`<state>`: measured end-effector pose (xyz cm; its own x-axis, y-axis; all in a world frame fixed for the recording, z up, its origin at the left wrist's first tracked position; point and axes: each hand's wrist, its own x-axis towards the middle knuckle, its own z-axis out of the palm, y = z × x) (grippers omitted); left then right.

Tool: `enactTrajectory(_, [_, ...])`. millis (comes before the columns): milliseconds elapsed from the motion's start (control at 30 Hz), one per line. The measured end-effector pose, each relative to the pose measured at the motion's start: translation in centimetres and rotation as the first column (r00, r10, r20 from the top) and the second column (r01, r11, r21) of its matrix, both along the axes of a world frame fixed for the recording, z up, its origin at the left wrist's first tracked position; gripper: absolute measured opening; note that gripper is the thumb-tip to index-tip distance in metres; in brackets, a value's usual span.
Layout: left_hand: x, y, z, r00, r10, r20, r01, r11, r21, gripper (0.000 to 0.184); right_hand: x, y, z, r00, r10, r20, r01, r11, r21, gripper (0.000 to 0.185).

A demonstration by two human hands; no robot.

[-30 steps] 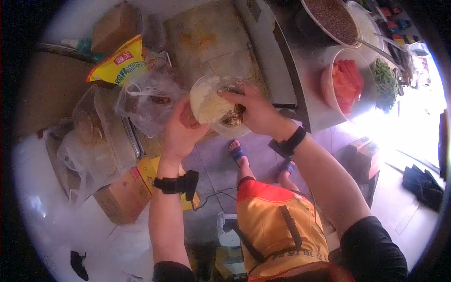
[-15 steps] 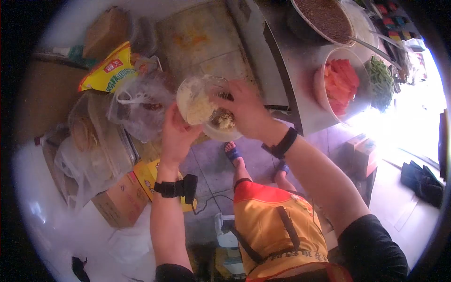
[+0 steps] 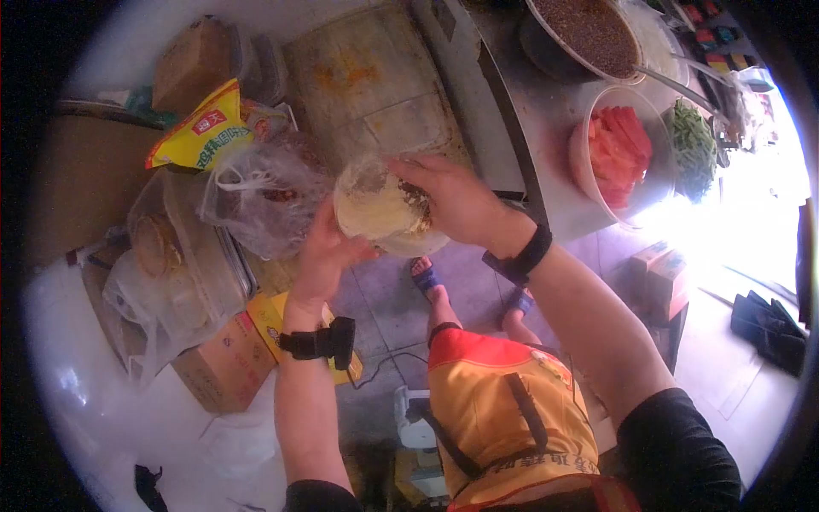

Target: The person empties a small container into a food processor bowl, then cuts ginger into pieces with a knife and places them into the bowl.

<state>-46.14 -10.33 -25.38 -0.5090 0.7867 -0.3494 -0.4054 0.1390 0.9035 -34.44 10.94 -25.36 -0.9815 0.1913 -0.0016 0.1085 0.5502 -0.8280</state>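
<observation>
A round see-through tub (image 3: 380, 205) of pale yellowish powder, with darker brown bits at its right side, is held up before me, tilted. My left hand (image 3: 328, 252) is closed on the tub's lower left side. From the upper right, my right hand (image 3: 448, 196) grips the rim, its fingertips partly hidden behind the edge. Whether a second vessel lies under the powder, I cannot tell. Close beside my left hand is a clear plastic bag (image 3: 264, 200) with reddish-brown contents.
A yellow printed bag (image 3: 205, 132) stands at the upper left above cardboard boxes (image 3: 226, 363). Along the counter (image 3: 559, 200) at right are a pot of brown grains (image 3: 589, 38), a bowl of red-pink pieces (image 3: 616, 158) and shredded greens (image 3: 693, 145). A stained board (image 3: 375, 85) lies ahead.
The tub has shifted slightly right and turned, so more pale powder and less dark content shows. My right hand has moved a little right and down, still at the rim.
</observation>
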Motion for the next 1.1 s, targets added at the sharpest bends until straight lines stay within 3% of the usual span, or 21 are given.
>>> enactTrajectory(67, [-0.8, -0.4, 0.8, 0.959, 0.044, 0.279, -0.022, 0.996, -0.083, 0.083, 0.0, 0.4, 0.1, 0.998, 0.025, -0.051, -0.023, 0.999, 0.042, 0.063])
enactTrajectory(100, [-1.0, -0.6, 0.3, 0.959, 0.045, 0.279, -0.023, 0.996, -0.084, 0.083, -0.1, 0.5, 0.1, 0.995, 0.062, -0.075, -0.055, 0.994, 0.091, 0.065])
enactTrajectory(167, [-1.4, -0.9, -1.0, 0.997, -0.041, -0.066, 0.038, 0.998, -0.043, 0.081, 0.0, 0.5, 0.2, 0.990, 0.102, -0.098, -0.088, 0.987, 0.137, 0.066])
enactTrajectory(233, [-1.2, -0.7, -0.7, 0.992, -0.005, -0.126, -0.003, 0.998, -0.062, 0.080, 0.1, 0.4, 0.2, 0.995, 0.077, -0.064, -0.050, 0.936, 0.347, 0.064])
enactTrajectory(333, [-0.4, -0.3, -0.2, 0.974, 0.063, -0.220, -0.081, 0.994, -0.072, 0.076, 0.4, -0.1, -0.9, 0.999, 0.043, -0.018, -0.033, 0.915, 0.402, 0.067])
enactTrajectory(533, [0.6, 1.3, -0.2, 0.948, 0.127, -0.291, -0.157, 0.984, -0.081, 0.077, 1.1, -1.5, -2.6, 1.000, 0.002, -0.032, 0.006, 0.970, 0.243, 0.059])
enactTrajectory(600, [0.5, 1.4, -0.6, 0.948, 0.145, -0.282, -0.175, 0.981, -0.085, 0.079, 1.7, -1.4, -2.2, 0.999, 0.034, -0.019, -0.028, 0.959, 0.283, 0.058])
enactTrajectory(667, [0.2, 1.3, -1.4, 0.916, 0.112, -0.385, -0.173, 0.976, -0.129, 0.083, 1.7, -1.1, -1.9, 0.998, 0.066, -0.008, -0.060, 0.945, 0.321, 0.057])
enactTrajectory(733, [0.1, 1.5, -1.3, 0.914, 0.126, -0.385, -0.179, 0.978, -0.104, 0.082, 1.4, -0.8, -1.5, 1.000, 0.001, -0.011, 0.002, 0.973, 0.230, 0.058])
enactTrajectory(833, [0.2, 1.9, -0.8, 0.917, 0.122, -0.380, -0.168, 0.982, -0.090, 0.082, 0.6, -0.7, -1.1, 0.990, -0.140, -0.030, 0.143, 0.953, 0.266, 0.060])
enactTrajectory(900, [0.6, 1.9, -0.6, 0.921, 0.101, -0.375, -0.151, 0.983, -0.104, 0.083, 0.2, -0.1, -1.7, 0.994, -0.074, -0.075, 0.090, 0.968, 0.234, 0.061])
enactTrajectory(967, [0.9, 1.9, -0.6, 0.964, 0.138, -0.228, -0.171, 0.977, -0.131, 0.083, 0.0, 0.2, -2.1, 0.992, -0.009, -0.123, 0.034, 0.979, 0.203, 0.062])
enactTrajectory(1033, [0.7, 1.4, -0.5, 0.981, 0.111, -0.157, -0.127, 0.987, -0.095, 0.083, 0.0, 0.4, -1.8, 0.999, 0.018, -0.044, -0.016, 0.998, 0.065, 0.062])
enactTrajectory(1100, [-0.2, 0.8, -0.4, 0.993, 0.081, -0.087, -0.086, 0.995, -0.055, 0.082, 0.0, 0.7, -1.5, 0.995, 0.034, -0.090, -0.024, 0.994, 0.106, 0.063])
